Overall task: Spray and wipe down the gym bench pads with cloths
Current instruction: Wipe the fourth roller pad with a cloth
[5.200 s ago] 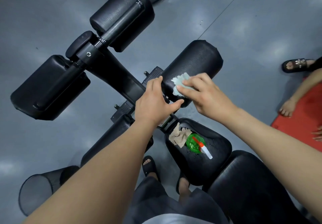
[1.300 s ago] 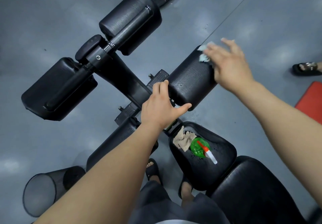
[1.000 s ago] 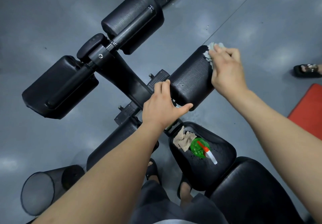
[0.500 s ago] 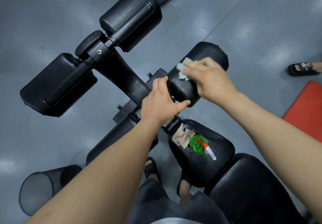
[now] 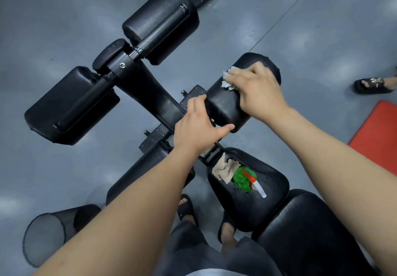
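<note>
Floor: smooth grey floor (image 5: 64, 7), glossy with soft patches of reflected light; one thin seam runs diagonally at the upper right.
Bench: one black gym bench (image 5: 154, 95) stands on it, seen from above.
Pads: six in sight. Four are rollers: far roller pad (image 5: 159, 24), left roller pad (image 5: 71, 104), right roller pad (image 5: 227, 108) and near roller pad (image 5: 141, 168), which is partly hidden under the left forearm. The other two are one seat pad (image 5: 268, 200) and one back pad (image 5: 311, 232).
Cloths: two. A pale cloth (image 5: 226, 80) sits bunched on top of the right roller pad; a beige cloth (image 5: 223, 169) lies crumpled at the front of the seat pad.
Spray bottle: one green spray bottle (image 5: 245, 178) lies on its side on the seat pad, touching the beige cloth, with small droplets around it.
Right hand: the right hand (image 5: 257, 93) has its fingers bent over the pale cloth, gripping it down against the pad.
Left hand: the left hand (image 5: 197, 125) lies flat where the frame meets the right roller pad, fingers fairly straight, thumb spread against the pad's near end, gripping nothing.
Bin: one dark mesh bin (image 5: 43, 239) stands at the lower left.
Mat: one red mat (image 5: 382, 129) shows at the right edge.
Feet: two in black slides (image 5: 187, 209) below the bench; one sandalled foot (image 5: 373, 84) of another person shows beyond the mat.
</note>
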`<action>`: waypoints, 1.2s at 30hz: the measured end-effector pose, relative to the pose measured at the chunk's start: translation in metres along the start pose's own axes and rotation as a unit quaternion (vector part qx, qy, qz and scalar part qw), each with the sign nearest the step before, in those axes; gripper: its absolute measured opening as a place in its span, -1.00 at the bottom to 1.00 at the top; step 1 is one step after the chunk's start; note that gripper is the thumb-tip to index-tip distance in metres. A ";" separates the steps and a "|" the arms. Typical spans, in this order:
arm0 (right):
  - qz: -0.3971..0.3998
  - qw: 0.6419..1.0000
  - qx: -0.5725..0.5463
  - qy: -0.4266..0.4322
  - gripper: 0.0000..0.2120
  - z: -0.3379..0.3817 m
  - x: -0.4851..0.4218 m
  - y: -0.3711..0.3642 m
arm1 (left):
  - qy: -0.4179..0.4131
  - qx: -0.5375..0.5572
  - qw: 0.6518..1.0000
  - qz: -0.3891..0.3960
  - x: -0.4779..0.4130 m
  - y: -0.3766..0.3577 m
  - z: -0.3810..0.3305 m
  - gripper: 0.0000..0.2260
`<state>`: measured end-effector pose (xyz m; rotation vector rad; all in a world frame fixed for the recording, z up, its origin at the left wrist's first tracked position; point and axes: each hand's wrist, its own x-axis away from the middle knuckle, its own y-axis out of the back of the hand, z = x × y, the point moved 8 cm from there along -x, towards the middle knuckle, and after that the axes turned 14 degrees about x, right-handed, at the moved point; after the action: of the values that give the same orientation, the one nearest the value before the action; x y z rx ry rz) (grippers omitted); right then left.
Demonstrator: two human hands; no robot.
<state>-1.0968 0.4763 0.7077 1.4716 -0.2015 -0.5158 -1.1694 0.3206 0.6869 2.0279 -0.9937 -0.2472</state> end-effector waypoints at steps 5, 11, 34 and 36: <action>-0.045 0.996 -0.055 -0.058 -0.54 -0.026 0.009 0.001 | 0.000 0.014 1.000 -0.008 0.001 0.002 -0.001 -0.09; -0.117 0.985 -0.075 -0.100 -0.58 -0.035 0.051 -0.010 | 0.009 -0.012 1.000 0.003 -0.002 -0.002 0.001 0.02; 0.030 0.932 -0.206 -0.298 -0.70 -0.117 0.005 -0.035 | -0.015 -0.013 1.000 -0.005 0.000 0.000 -0.004 -0.04; 0.011 0.920 -0.234 -0.314 -0.71 -0.117 0.018 -0.039 | -0.011 -0.009 1.000 -0.004 0.001 0.001 -0.004 -0.03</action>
<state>-1.0388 0.5722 0.6536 0.8000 -0.5588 -0.9404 -1.1673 0.3224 0.6900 2.0180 -0.9927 -0.2820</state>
